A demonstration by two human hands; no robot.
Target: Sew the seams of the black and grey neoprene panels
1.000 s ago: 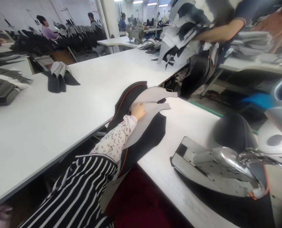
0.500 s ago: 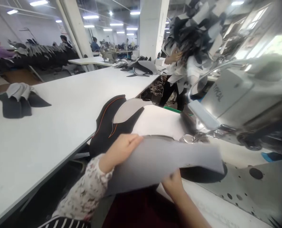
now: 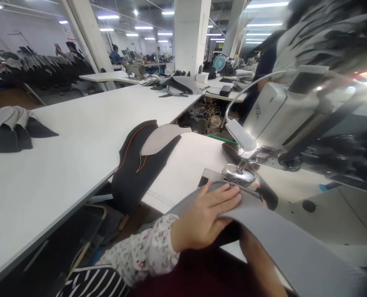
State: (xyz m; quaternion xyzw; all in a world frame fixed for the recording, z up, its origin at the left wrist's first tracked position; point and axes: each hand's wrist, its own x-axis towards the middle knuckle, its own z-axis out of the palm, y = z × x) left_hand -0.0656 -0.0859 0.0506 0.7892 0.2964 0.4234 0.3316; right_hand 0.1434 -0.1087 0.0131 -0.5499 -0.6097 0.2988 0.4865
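Grey fabric panel lies at lower right of frame, long axis running down-right from just below chrome sewing m/c foot; L hand pressed flat on it, fingers spread, no grip, nearer the foot; R hand hidden beneath panel, grip can't tell, only R forearm visible

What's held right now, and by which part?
A grey fabric panel: left hand spread flat on its upper face. Right forearm passes beneath it, hand hidden, so that hold cannot be told.
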